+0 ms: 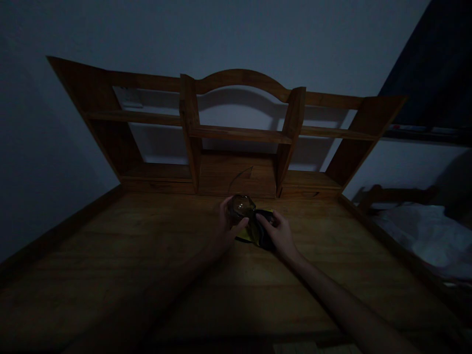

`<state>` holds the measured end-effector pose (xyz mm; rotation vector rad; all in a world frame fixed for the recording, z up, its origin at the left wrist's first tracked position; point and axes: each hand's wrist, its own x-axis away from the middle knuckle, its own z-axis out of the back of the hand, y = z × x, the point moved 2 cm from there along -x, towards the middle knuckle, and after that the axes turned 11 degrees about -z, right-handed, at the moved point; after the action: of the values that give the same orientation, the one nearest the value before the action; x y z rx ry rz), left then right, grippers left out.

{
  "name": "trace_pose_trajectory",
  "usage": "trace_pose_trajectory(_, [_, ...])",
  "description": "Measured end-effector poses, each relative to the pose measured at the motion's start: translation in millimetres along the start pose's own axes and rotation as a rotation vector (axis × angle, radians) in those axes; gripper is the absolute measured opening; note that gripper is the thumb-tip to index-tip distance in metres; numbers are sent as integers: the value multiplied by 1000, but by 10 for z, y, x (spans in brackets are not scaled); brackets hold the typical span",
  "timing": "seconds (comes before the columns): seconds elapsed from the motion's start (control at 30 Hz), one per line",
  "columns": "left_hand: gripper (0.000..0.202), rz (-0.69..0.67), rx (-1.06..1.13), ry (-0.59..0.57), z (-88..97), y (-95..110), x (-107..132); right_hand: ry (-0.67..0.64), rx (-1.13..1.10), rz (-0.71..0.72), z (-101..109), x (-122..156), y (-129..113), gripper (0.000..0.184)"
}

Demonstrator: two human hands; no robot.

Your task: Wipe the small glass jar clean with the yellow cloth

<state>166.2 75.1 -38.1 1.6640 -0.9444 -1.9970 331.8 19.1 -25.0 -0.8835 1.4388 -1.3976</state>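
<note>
The scene is very dim. My left hand (pixel 225 231) is wrapped round a small clear faceted glass jar (pixel 241 207) standing near the back middle of a wooden desk (pixel 147 255). My right hand (pixel 279 237) is closed on a dark and yellow cloth or pouch (pixel 258 230) that lies against the jar's right side. Both hands meet at the jar, fingers curled.
A wooden hutch (pixel 239 132) with open shelves rises at the back of the desk against a pale wall. A thin cable (pixel 239 174) curves down in front of its middle panel. Right of the desk lies crumpled white fabric (pixel 424 236), with a dark curtain (pixel 438 64) above.
</note>
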Motion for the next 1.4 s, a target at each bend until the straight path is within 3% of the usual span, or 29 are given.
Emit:
trace_pose_trajectory(0.17, [75, -46, -28, -30, -15, 33, 20, -22, -49, -31, 22, -11, -6, 34])
trace_pose_trajectory(0.4, [92, -83, -187, -245, -17, 206, 62, -58, -75, -27, 47, -29, -25, 32])
trace_pose_trajectory(0.5, [90, -70, -267, -333, -12, 247, 79, -58, -4, -7, 47, -38, -6, 32])
trace_pose_trajectory(0.77, [88, -65, -415, -573, 1, 278, 58, -167, 262, 213, 38, -36, 98, 31])
trace_pose_trajectory(1.07, [88, -102, -499, -558, -21, 279, 76, -120, 291, 253, 45, -32, 140, 37])
trace_pose_trajectory(1.4, [87, -92, -506, -537, -34, 256, 84, -194, 274, 280, 53, 11, 41, 38])
